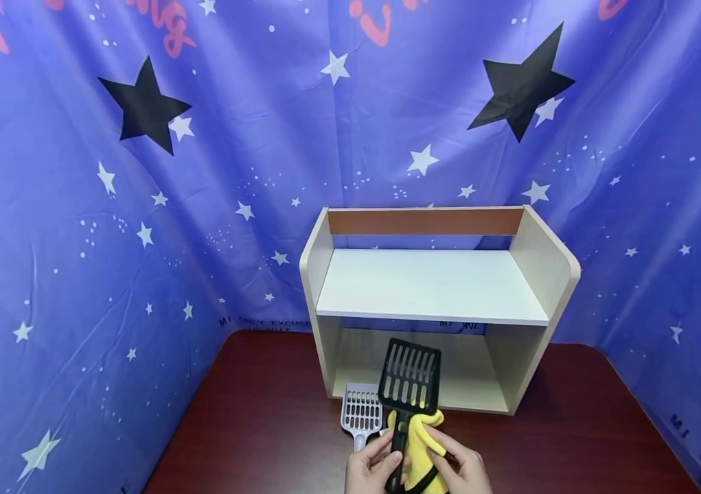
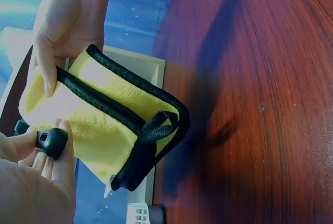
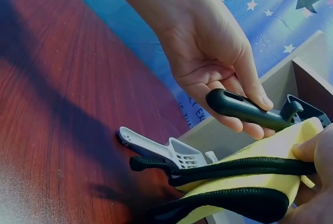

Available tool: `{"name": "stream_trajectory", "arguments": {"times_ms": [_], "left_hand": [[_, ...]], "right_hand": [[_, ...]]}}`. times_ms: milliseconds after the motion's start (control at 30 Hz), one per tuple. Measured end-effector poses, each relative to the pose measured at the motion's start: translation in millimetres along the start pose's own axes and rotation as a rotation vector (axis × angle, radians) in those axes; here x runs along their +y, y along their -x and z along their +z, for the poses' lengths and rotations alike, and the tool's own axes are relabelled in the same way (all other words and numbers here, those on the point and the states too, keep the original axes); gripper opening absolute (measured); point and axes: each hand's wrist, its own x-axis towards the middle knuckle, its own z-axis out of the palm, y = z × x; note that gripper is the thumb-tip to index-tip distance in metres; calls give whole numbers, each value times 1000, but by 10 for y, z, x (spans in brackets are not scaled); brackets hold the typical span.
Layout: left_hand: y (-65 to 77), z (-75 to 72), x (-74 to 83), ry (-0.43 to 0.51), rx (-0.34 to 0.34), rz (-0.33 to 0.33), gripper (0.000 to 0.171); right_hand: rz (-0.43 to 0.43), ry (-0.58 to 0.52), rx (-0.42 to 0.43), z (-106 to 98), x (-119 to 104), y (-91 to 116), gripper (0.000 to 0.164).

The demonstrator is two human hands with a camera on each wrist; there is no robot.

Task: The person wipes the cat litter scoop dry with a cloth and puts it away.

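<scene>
My left hand [image 1: 367, 473] grips the handle of a black slotted litter scoop [image 1: 401, 436], thumb on top. The scoop's head points up and away, in front of the shelf's lower opening. Just beside it, my right hand [image 1: 464, 472] pinches a folded yellow cloth [image 1: 417, 449] with black edging. In the left wrist view the cloth [image 2: 99, 135] hangs close to the scoop handle [image 2: 52, 141], its black loop facing the table. A grey litter scoop [image 3: 148, 145] lies on the table, partly behind the cloth in the right wrist view.
A small two-level wooden shelf [image 1: 430, 285] with a white upper board stands at the back of the dark red table [image 1: 251, 412]. Blue curtains [image 1: 251, 171] with stars surround the table at the back and sides.
</scene>
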Motion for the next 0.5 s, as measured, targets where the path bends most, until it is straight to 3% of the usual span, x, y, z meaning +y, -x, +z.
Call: {"name": "stream_trajectory", "arguments": {"times_ms": [233, 300, 500], "left_hand": [[43, -4, -20, -37, -18, -19, 47], [49, 1, -4, -48, -10, -43, 47], [41, -8, 58, -12, 7, -125, 46]], "right_hand": [[-151, 103, 39, -15, 83, 52, 35], [-148, 90, 8, -55, 77, 51, 33], [-32, -72, -165, -225, 39, 43, 30]]}}
